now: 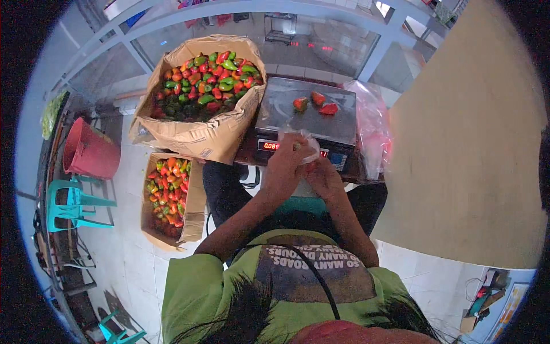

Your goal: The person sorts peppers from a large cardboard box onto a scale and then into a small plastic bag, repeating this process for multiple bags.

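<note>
Before me, a small clear plastic bag (313, 148) is held between both hands, just over the front edge of a digital scale (296, 122). My left hand (285, 161) grips the bag's upper part and hides some of the lit red display (267, 145). At the bag's lower side, my right hand (327, 178) closes around it, where a red pepper (312, 167) shows between the hands. Three loose peppers rest on the scale's metal plate: one red-green pepper (300, 104), one reddish pepper (318, 98) and one red pepper (329, 109).
Left of the scale stands a large cardboard box (200, 139) of red and green peppers. A smaller pepper-filled box (195, 206) sits below it on the floor. Clear plastic bags (370, 116) lie right of the scale, beside a tan panel (464, 163). Farther left are a red bin (92, 150) and teal stool (64, 206).
</note>
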### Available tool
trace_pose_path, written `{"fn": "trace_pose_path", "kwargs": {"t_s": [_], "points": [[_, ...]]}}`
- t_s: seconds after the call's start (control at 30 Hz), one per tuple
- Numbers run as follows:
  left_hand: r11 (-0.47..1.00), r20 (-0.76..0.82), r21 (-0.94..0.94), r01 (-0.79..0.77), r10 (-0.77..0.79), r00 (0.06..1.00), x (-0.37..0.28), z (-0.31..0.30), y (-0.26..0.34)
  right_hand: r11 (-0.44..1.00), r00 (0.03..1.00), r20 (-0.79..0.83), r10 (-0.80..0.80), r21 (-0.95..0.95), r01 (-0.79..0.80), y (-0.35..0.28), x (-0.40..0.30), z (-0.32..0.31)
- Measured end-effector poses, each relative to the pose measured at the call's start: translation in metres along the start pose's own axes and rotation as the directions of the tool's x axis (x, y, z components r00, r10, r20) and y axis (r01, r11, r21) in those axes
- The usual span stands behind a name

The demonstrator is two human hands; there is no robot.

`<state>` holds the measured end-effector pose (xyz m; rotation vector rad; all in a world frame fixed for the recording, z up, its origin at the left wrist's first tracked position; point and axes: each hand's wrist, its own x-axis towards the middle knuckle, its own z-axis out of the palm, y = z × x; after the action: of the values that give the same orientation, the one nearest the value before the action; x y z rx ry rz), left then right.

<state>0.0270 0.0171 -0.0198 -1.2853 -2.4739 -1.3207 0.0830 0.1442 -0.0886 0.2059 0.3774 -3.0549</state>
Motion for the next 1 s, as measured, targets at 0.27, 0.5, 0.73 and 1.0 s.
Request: {"fn": "trace_pose_path", "kwargs": {"t_s": [0.27,0.5,0.73,1.0], "points": [[0.985,-0.119,-0.125,0.119,-0.134,0.984,-0.022,0.019,0.005,0.825,0.94,-0.018,-0.341,-0.484,0.29,0.012,0.008,0.004],[0.99,-0.432,-0.132,-0.054,-0.009,0.902,-0.009,0.016,-0.014,0.181,0.911,0.098,-0.401,-0.966,0.183,0.012,0.013,0.029],[0.915,-0.437,-0.382,0.127,-0.299,0.848,-0.004,-0.024,-0.028,-0.196,0.964,0.087,-0.251,-0.98,0.038,-0.034,0.022,0.047],[0.786,-0.249,-0.553,0.275,-0.471,0.846,-0.019,-0.053,-0.027,-0.898,0.737,0.588,-0.333,-0.436,-0.058,-0.11,0.107,-0.002]]}}
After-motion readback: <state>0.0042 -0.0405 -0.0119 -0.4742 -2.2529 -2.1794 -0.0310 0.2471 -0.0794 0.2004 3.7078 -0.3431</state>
